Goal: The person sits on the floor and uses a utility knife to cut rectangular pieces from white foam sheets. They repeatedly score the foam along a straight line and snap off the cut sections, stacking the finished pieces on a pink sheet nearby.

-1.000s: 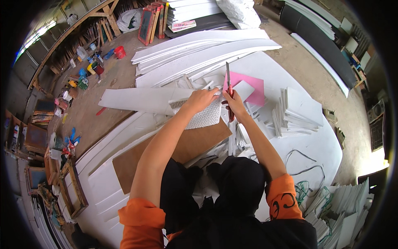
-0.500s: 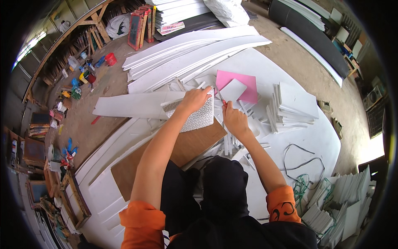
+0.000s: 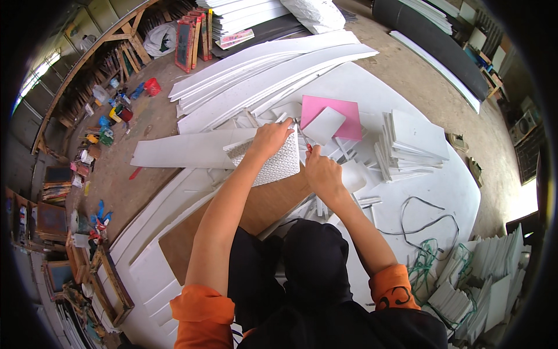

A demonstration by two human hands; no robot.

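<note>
The left hand [image 3: 271,138] presses down on the far edge of a textured white foam sheet [image 3: 272,164], fingers curled over its top rim and gripping it. The sheet is roughly square, its face covered with a fine raised dimple pattern, greyish-white, and it lies tilted across a brown cardboard board [image 3: 256,212] just in front of the person's knees. The right hand [image 3: 321,172] is clenched around a red-handled utility knife [image 3: 304,139], whose thin blade points away from the person and runs along the sheet's right edge, touching it or just beside it; which cannot be told. Just beyond the knife lies a pink sheet [image 3: 334,110] with a small plain white square [image 3: 323,125] on it, and a stack of white foam tiles [image 3: 412,142] sits to the right.
</note>
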